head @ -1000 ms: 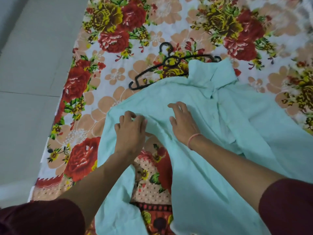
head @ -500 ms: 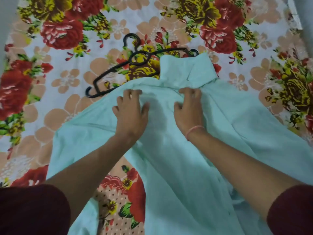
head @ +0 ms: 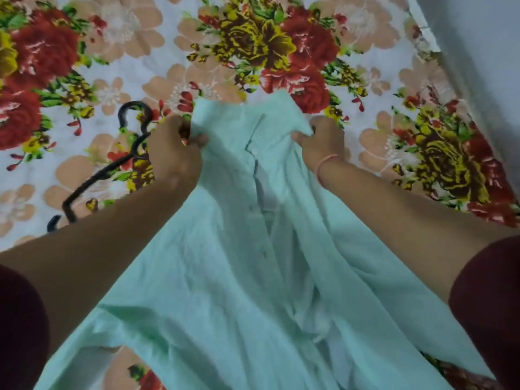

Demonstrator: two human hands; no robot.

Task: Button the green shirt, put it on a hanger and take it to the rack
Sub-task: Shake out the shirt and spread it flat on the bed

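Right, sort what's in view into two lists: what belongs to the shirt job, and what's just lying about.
Part of the job:
- green shirt, front still open
- black hanger, on the sheet beside the shirt, partly behind the left forearm
- left hand and right hand, each gripping the shirt near the collar

Just there:
- floral bedsheet under everything
- pink wristband on the right wrist

- Readable text, labels, brands, numbers, signs: none.
- Shirt (head: 225, 277): no legible tag or print.
- Sheet (head: 140, 66): floral pattern only, no lettering.
- Hanger (head: 92, 178): no marking can be made out.
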